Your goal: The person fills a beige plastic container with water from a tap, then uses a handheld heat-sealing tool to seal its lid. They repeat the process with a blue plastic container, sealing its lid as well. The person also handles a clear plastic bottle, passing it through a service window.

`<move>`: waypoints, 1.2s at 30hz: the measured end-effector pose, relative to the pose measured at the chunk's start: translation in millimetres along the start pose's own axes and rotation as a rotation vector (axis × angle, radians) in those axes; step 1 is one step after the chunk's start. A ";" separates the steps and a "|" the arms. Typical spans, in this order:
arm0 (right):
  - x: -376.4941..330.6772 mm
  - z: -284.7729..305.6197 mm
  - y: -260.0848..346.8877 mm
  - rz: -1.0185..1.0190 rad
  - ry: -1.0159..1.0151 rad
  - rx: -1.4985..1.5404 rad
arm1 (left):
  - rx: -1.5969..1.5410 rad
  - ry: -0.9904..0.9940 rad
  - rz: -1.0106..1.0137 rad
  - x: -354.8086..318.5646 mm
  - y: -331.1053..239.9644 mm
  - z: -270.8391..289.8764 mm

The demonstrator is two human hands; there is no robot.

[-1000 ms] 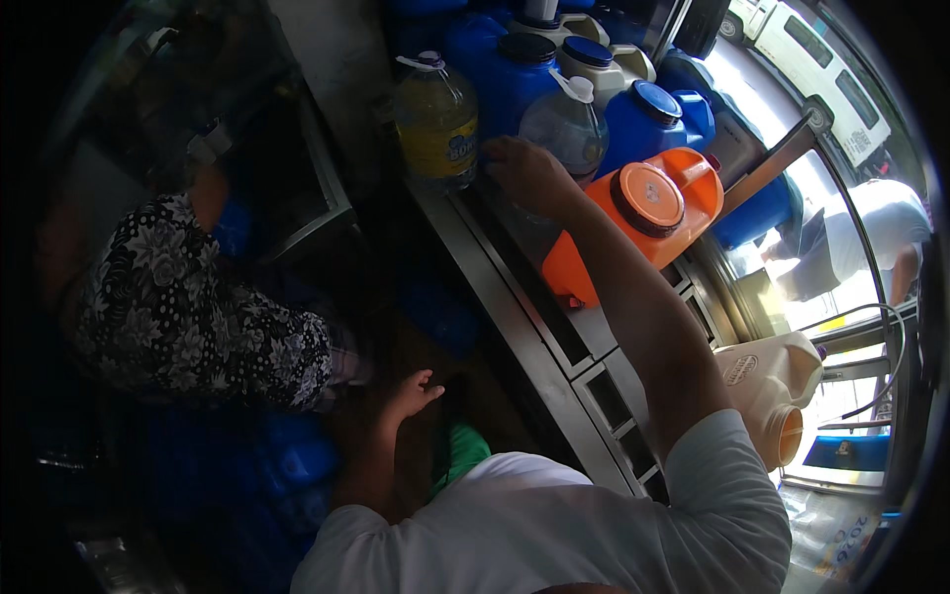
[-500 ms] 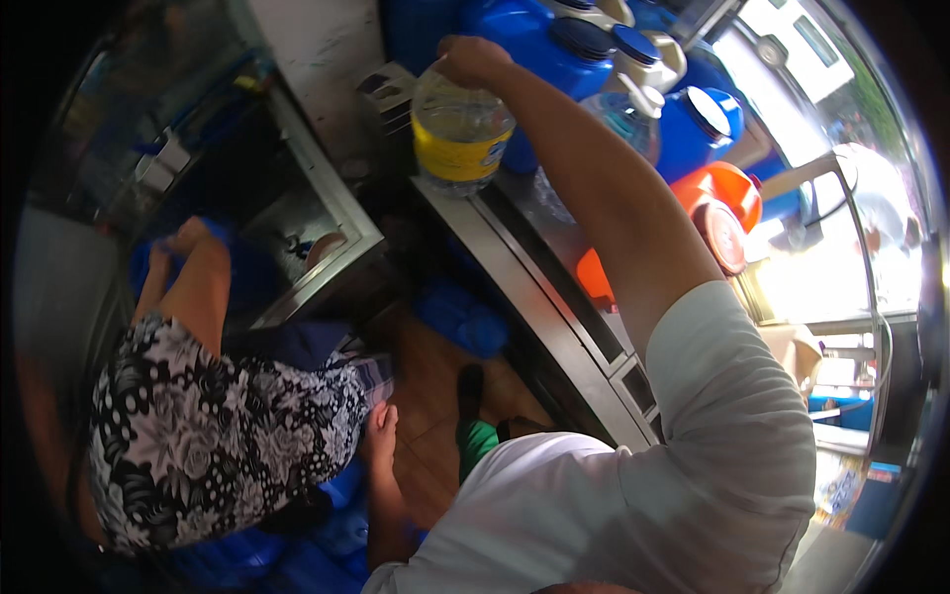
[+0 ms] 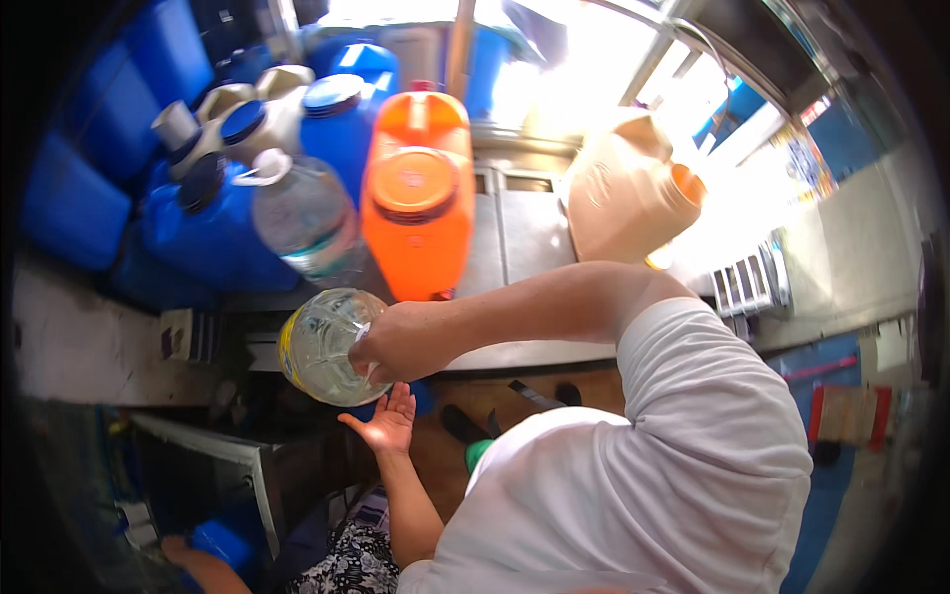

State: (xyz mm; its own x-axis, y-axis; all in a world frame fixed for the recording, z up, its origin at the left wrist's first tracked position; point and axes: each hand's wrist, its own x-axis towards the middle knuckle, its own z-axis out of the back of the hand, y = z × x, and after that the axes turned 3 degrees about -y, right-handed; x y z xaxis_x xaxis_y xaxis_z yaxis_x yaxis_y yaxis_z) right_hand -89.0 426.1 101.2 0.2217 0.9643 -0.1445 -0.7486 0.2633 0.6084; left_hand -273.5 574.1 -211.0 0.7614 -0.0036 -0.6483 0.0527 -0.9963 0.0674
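Here, we see the right hand (image 3: 401,337) curled tightly about the top of a clear bottle (image 3: 332,337), its fingers wrapped at the neck. The left hand (image 3: 388,428) is wide open, palm up and fingers spread, just beside the bottle; whether it touches the plastic, we cannot tell.

We take the orange jug (image 3: 420,238) as our landmark. The bottle is nearer the wearer than that jug and off to its left, overlapping the near edge of the steel counter (image 3: 529,238) in our view. We look down on a big, rounded, see-through body with a faint yellow-green tinge and bright glints along its moulded ridges. A yellow label shows as a narrow curved band on the side away from the right hand. How full it is we cannot make out.

Further out, we find a second clear bottle (image 3: 305,213) with a white cap just left of the orange jug, and a blue jug (image 3: 336,144) behind its left shoulder. A blue container (image 3: 220,238) with a black lid is farther left of it. Well to its right we see a beige jug (image 3: 618,193), tilted, its round mouth uncovered.
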 end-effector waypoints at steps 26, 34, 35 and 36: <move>-736.8 56.7 -136.3 -0.816 -0.194 0.117 | 0.806 0.186 1.192 77.4 719.1 -44.8; -812.9 109.7 -229.0 -1.035 -0.369 0.059 | 0.737 0.072 1.195 155.3 858.4 -108.0; -821.8 120.1 -243.6 -1.044 -0.405 0.041 | 0.733 0.096 1.171 167.8 872.7 -121.7; -829.8 128.2 -259.0 -1.088 -0.448 0.017 | 0.729 0.111 1.149 178.1 885.5 -132.4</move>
State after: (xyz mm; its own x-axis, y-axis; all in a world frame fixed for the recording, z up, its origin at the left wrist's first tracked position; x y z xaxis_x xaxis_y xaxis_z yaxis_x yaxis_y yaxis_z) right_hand 1.0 -445.7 163.6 0.9413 0.1357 -0.3091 -0.0220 0.9384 0.3450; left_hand -5.7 -297.5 -166.4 0.1940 -0.8807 -0.4322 -0.9629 -0.2553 0.0879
